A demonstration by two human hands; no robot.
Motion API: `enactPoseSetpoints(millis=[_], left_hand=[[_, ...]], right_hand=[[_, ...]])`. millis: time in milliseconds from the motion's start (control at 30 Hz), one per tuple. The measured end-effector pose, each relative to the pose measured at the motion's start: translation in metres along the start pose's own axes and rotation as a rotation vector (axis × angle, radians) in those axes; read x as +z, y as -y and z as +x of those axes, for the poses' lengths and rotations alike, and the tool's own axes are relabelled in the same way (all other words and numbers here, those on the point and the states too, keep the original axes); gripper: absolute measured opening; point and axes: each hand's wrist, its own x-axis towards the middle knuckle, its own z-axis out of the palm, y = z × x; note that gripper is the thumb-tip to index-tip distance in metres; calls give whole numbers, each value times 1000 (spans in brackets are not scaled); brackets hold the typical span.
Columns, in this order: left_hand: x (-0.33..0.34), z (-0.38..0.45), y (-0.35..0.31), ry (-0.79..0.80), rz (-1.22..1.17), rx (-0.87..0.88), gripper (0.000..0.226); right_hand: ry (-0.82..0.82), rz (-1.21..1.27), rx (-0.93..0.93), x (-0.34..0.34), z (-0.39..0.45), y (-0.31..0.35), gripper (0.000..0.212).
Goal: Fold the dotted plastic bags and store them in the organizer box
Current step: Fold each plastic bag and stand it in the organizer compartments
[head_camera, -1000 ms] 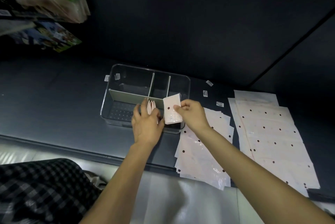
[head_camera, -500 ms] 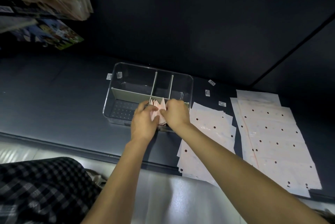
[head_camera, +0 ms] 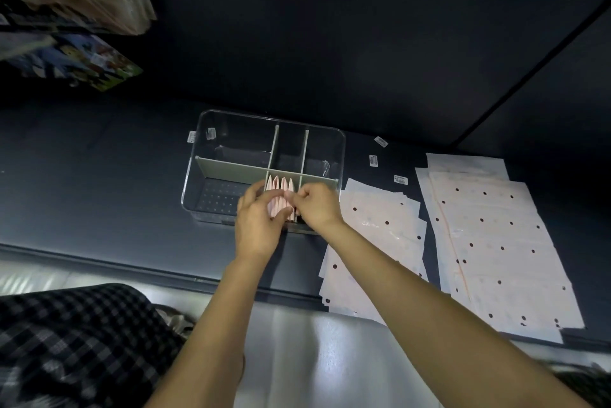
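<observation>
Head view: folded bags (head_camera: 280,196) stand on edge in the box's (head_camera: 198,173) near middle slot. Your left hand (head_camera: 256,226) curls round the pack; your right hand (head_camera: 317,207) pinches its last bag. Seat it level, edges aligned, before fetching flat bags (head_camera: 373,229) from the bench (head_camera: 99,196).

1. The organizer box (head_camera: 198,156) is made of clear, glossy plastic; its dividers (head_camera: 231,169) are opaque, matt and pale grey-green.
2. A pattern of small raised studs is seen on the box floor (head_camera: 218,197).
3. The folded bags (head_camera: 281,196) are of thin, pale pink plastic film.
4. The flat bags (head_camera: 380,226) and the larger sheets (head_camera: 496,242) are smooth, slightly sheeny film printed with dark dots.
5. The table top (head_camera: 82,183) is dark and matt.
6. Small paper-like labels (head_camera: 373,161) are seen on it.
7. Checked woven cloth (head_camera: 66,341) is seen at lower left.
</observation>
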Motion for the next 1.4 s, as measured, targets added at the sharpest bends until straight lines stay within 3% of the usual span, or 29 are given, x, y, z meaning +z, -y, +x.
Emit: enactPoseSetpoints(millis=[167, 267, 367, 467, 567, 667, 767, 867, 933, 1033, 1133, 1200, 1300, 1400], left_hand=[[5, -5, -6, -100, 53, 25, 26], [15, -19, -22, -174, 55, 244, 15], [38, -45, -40, 144, 4, 373, 16], [67, -78, -37, 584, 190, 397, 44], [77, -99, -17, 731, 434, 459, 73], [76, -106, -9, 705, 467, 493, 68], [74, -106, -10, 668, 441, 487, 49], [70, -109, -13, 682, 424, 480, 44], [67, -111, -24, 637, 306, 392, 41], [60, -109, -51, 382, 1, 272, 32], [56, -98, -76, 146, -122, 302, 30], [57, -91, -88, 63, -126, 368, 32], [65, -87, -91, 43, -46, 463, 34], [79, -94, -77, 221, 145, 539, 42]], right_hand=[[-76, 209, -171, -34, -40, -52, 9], [-44, 92, -186, -59, -73, -111, 3], [2, -121, -145, -76, -106, -170, 31], [123, -262, -190, -81, -135, -212, 69], [164, -401, -314, -78, -151, -238, 82], [112, -415, -387, -76, -156, -244, 65], [-22, -412, -506, -79, -154, -240, 26], [84, -253, -346, -86, -152, -237, 40], [168, -146, -246, -95, -150, -234, 31], [95, 100, -164, -115, -141, -225, 22], [-29, 291, -34, -131, -123, -214, 31], [-115, 271, 28, -137, -107, -208, 37], [-192, 175, 115, -135, -79, -203, 39], [-219, 143, 215, -130, -55, -203, 23]])
